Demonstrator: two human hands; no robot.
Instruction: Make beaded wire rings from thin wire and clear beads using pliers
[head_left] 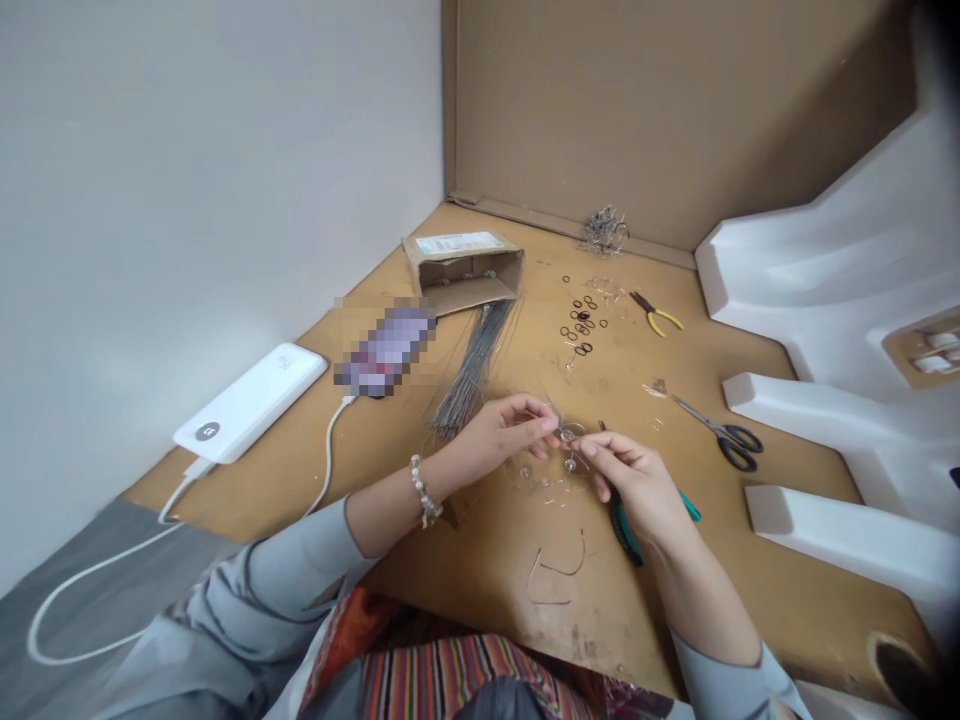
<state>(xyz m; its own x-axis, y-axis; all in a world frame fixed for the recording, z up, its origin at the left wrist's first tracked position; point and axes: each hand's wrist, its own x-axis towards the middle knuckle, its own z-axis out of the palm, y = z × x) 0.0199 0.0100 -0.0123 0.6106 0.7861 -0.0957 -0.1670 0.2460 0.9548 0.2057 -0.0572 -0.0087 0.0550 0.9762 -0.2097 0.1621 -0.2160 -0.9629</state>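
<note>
- Power bank point(251, 402), white: well left of my left hand; its cable best left slack, clear of my sleeve.
- Phone point(386, 350), blurred: beyond and left of my left hand.
- Box point(459, 243), cardboard, mouth towards me: farther out beyond my left hand.
- Wires point(465, 375), one grey bundle: just past my left hand. Thin ends; I judge they could snag my fingers if I reach over them carelessly.
- Left hand point(510, 432): thumb and forefinger pinched on the beaded wire. Best used as the steady side, gripping close to the bead so the strand does not twist.
- Scraps point(551, 602), bent: nearer to me than both hands, apart from them.
- Beaded wire point(568, 434), clear beads, fine strand: between my two hands, at the fingertips. Calls for small turns and light, even tension; a hard pull would likely kink it. Exact join too small to tell.
- Rings point(581, 325), dark, scattered: beyond my hands.
- Green pliers point(626, 530): partly under my right hand, handles showing either side. Best not knocked by my wrist.
- Right hand point(634, 478): thumb and forefinger pinched at the wire's right side; suited to the guiding and turning.
- Yellow pliers point(660, 318): beyond my right hand, well apart.
- Scissors point(721, 435): right of my right hand, lying flat, within easy reach.
</note>
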